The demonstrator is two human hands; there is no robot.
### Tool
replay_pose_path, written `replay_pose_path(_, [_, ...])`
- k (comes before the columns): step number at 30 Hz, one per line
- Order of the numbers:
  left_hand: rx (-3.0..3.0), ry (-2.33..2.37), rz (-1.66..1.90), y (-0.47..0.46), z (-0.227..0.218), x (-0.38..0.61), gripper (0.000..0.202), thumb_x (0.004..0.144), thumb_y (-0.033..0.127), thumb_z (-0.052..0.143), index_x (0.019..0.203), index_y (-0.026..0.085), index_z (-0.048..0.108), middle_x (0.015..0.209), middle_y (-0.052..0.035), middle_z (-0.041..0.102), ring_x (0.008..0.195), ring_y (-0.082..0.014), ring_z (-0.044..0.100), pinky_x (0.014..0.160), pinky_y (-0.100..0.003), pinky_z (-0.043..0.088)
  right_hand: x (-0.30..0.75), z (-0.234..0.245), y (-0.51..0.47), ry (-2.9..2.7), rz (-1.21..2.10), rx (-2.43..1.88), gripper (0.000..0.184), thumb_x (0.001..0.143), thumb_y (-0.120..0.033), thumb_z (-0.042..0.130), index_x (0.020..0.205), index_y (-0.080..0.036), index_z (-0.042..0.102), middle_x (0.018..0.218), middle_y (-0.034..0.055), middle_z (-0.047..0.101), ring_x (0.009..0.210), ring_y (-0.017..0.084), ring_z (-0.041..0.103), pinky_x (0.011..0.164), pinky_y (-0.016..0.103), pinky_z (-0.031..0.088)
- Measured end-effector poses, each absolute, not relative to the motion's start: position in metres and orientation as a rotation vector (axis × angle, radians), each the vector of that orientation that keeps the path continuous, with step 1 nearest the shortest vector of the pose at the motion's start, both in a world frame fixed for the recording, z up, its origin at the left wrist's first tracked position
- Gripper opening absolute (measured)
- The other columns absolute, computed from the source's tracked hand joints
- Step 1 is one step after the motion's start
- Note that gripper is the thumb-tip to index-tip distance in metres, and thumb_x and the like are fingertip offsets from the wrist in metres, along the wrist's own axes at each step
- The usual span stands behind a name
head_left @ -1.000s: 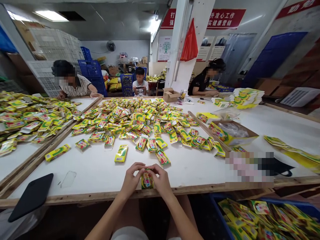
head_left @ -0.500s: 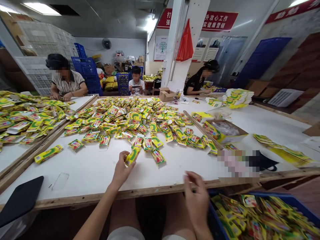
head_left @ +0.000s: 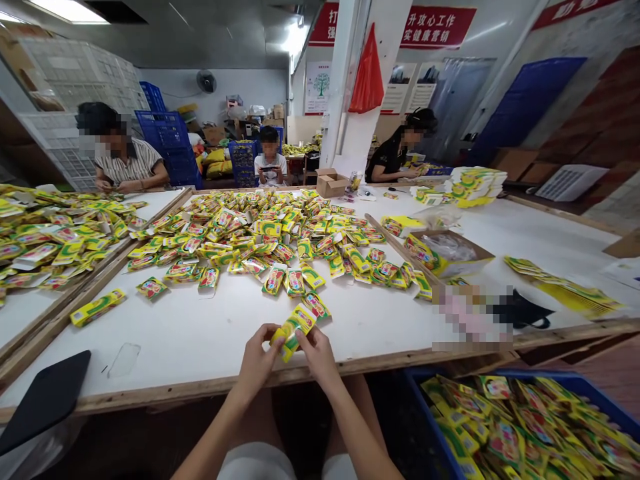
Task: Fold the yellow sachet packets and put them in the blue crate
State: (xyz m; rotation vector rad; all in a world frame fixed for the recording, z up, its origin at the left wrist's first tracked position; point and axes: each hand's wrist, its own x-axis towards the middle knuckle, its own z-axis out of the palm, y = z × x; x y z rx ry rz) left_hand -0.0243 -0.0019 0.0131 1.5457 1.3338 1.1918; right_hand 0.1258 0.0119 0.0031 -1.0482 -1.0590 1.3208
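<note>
My left hand (head_left: 259, 360) and my right hand (head_left: 316, 352) meet over the near edge of the white table (head_left: 190, 333). Both pinch one yellow packet (head_left: 293, 328), which tilts up to the right between the fingers. A big heap of similar yellow and green packets (head_left: 260, 233) covers the middle of the table just beyond my hands. The closest loose packets (head_left: 295, 283) lie a short way past the one I hold.
A blue crate (head_left: 525, 427) full of packets stands low at my right. A black tablet (head_left: 43, 400) lies at the near left corner. A cardboard box (head_left: 450, 253) sits right of the heap. Three people sit at the far side. A second table (head_left: 50, 233) with packets is left.
My left hand picked a yellow packet from the table and drew it back. My right hand came up from the blue crate and now grips the same packet.
</note>
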Motion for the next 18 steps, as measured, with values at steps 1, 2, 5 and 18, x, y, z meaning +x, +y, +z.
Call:
replay_pose_path(1, [1.487,1.35,1.195,0.0,0.013,-0.024,0.021,0.083,0.038,0.059,0.091,0.018,0.06,0.092,-0.0069,0.069,0.086,-0.0221,0.066,0.077,-0.035,0.052,0.126,0.004,0.012,-1.06,1.338,-1.051,0.041,0.073,-0.052,0.067,0.095,-0.017,0.064,0.088,0.0089,0.073,0.077,0.027,0.069,0.07,0.041,0.057])
replay_pose_path(2, [1.428,1.361,1.207,0.001,0.011,-0.023,0.021,0.082,0.039,0.059,0.086,0.018,0.059,0.087,-0.0061,0.069,0.081,-0.0214,0.066,0.072,-0.033,0.053,0.127,0.004,0.012,-1.062,1.351,-1.054,0.043,0.073,-0.052,0.068,0.096,-0.017,0.064,0.088,0.0089,0.073,0.076,0.027,0.069,0.069,0.04,0.057])
replay_pose_path(5, [1.28,1.365,1.273,0.005,0.005,-0.021,0.022,0.078,0.039,0.064,0.079,0.017,0.058,0.083,-0.0054,0.069,0.075,-0.0199,0.065,0.067,-0.03,0.052,0.126,0.004,0.012,-1.081,1.369,-1.051,0.047,0.072,-0.053,0.068,0.1,-0.016,0.064,0.088,0.009,0.073,0.078,0.027,0.069,0.068,0.039,0.057])
replay_pose_path(18, [1.098,1.158,1.22,0.015,0.002,-0.025,0.023,0.058,0.028,0.078,0.057,0.014,0.059,0.081,-0.0068,0.068,0.071,-0.0188,0.064,0.065,-0.028,0.051,0.129,-0.019,0.02,-1.267,1.258,-1.189,0.037,0.076,-0.047,0.065,0.095,-0.016,0.068,0.093,0.0101,0.073,0.086,0.028,0.067,0.074,0.039,0.055])
